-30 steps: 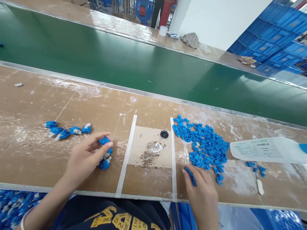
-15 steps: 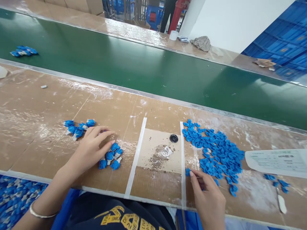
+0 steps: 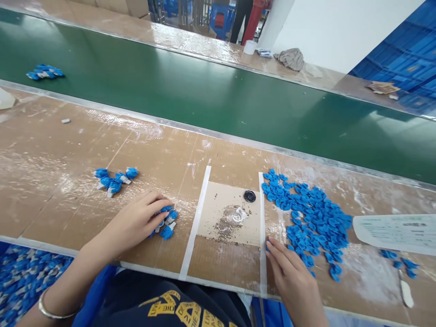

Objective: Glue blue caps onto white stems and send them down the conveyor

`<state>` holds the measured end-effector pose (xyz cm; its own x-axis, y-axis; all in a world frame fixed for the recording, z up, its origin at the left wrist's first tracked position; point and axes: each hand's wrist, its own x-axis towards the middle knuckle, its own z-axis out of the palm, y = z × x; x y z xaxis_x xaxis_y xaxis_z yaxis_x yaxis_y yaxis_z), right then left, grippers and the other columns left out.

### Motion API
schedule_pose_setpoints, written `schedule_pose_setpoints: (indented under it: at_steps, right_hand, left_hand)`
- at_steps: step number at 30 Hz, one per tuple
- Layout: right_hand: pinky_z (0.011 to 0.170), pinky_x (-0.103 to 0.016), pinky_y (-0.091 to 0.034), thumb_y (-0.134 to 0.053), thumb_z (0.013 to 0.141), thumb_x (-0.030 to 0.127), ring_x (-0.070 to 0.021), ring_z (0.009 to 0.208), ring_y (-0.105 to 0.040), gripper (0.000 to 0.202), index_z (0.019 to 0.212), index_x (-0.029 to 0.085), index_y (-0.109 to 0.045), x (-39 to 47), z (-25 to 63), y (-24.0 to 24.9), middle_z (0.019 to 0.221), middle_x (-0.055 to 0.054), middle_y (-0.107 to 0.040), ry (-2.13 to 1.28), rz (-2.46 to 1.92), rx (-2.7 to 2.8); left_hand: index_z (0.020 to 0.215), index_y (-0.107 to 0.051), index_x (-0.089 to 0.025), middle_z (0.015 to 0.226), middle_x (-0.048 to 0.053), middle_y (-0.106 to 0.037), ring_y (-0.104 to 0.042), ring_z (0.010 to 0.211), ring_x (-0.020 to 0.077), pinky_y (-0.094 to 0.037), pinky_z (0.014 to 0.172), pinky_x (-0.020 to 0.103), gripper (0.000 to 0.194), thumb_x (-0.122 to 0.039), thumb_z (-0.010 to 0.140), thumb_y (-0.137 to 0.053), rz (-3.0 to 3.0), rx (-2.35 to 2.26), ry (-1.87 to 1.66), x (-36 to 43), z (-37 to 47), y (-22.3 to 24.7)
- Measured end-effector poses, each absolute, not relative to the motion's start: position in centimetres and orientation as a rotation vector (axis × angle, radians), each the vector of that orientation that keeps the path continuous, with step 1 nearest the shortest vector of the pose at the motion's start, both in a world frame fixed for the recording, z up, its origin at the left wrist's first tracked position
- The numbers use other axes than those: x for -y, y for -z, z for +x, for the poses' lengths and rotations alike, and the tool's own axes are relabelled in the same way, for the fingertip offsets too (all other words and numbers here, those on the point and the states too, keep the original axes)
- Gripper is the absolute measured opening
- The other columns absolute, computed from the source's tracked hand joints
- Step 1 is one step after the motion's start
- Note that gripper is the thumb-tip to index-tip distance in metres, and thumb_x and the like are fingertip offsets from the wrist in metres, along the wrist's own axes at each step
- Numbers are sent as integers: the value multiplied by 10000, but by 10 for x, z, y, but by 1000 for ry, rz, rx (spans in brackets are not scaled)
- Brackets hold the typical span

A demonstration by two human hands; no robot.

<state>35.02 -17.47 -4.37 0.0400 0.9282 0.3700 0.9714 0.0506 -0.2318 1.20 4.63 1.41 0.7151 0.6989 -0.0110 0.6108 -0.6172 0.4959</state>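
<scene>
My left hand (image 3: 146, 218) rests over a small cluster of blue pieces with whitish tabs (image 3: 166, 231), its fingers curved and thumb apart, partly hiding them. Beyond it lies another little group of such tabbed pieces (image 3: 111, 180). My right hand (image 3: 289, 268) has its fingers pressed together at the tape strip, pinching a small blue piece (image 3: 268, 244) that shows only a sliver. A heap of flat blue pieces (image 3: 316, 213) spreads past that hand. Between my hands, a clear round plastic piece (image 3: 235, 217) and a black round cap (image 3: 250, 195) sit on a cardboard sheet (image 3: 218, 190).
White tape strips (image 3: 195, 222) flank the cardboard. A green conveyor belt (image 3: 204, 95) runs behind the table, carrying some blue pieces (image 3: 45, 71). A white plastic scoop-like sheet (image 3: 395, 231) and a white-handled tool (image 3: 406, 293) lie right. Many blue pieces (image 3: 30, 284) fill the space below left.
My left hand has moved right and closer over the near cluster. The fingers of my right hand have come together over the small blue piece. The view has shifted slightly.
</scene>
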Motion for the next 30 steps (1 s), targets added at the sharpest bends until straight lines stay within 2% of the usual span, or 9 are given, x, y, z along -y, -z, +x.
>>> schedule_pose_setpoints:
  at_steps: [4,8,12,19,24,27,30]
  right_hand:
    - [870,-405,-566,-389,1027,310,-240,1043,-675,325,1051,174,-683,171,358,40,1143,-96,-705,17,-1931,1929]
    - [751,-361,-591,-413,1004,383,-220,882,-709,335,927,203,-685,160,358,30,1006,-77,-728,-16,-2005,1789]
    - [671,-330,-579,-410,1000,420,-212,828,-710,370,865,209,-683,155,351,24,1025,-87,-716,2,-2040,1729]
    - [771,-315,-514,-544,972,319,-193,821,-659,180,972,181,-660,163,340,14,947,-74,-679,295,-2053,1571]
    - [849,-348,-486,-496,1003,329,-232,898,-653,284,992,113,-681,166,338,22,973,-112,-699,354,-2056,1684]
    - [858,-350,-488,-474,1013,317,-233,897,-663,320,975,88,-694,166,339,32,984,-121,-719,373,-2025,1762]
    - [835,-363,-503,-459,1016,358,-237,876,-676,359,936,109,-706,166,343,37,973,-114,-732,350,-2021,1768]
  left_hand:
    - [1094,-644,-210,1082,82,-626,-599,1008,237,-462,864,364,276,-302,985,-408,2423,-1024,-178,-48,12,-14]
    - [1012,-666,-202,1023,76,-633,-620,924,234,-475,794,346,263,-314,952,-436,2398,-1115,-197,-47,17,-16]
    - [984,-660,-193,984,76,-632,-623,871,222,-478,758,327,262,-306,936,-429,2424,-1156,-200,-46,20,-15]
    - [1009,-630,-198,979,59,-643,-629,837,215,-471,730,320,235,-310,942,-435,2389,-1254,-308,-44,21,-20]
    - [1038,-633,-207,925,31,-654,-616,771,177,-472,694,291,207,-333,912,-529,2154,-1290,-591,-35,31,-30]
    - [1024,-641,-213,895,25,-665,-633,796,177,-482,668,278,203,-346,882,-584,1909,-1231,-633,-24,42,-35]
    - [1020,-639,-201,802,18,-660,-628,739,171,-480,642,281,214,-339,861,-605,1681,-1127,-584,-13,54,-39]
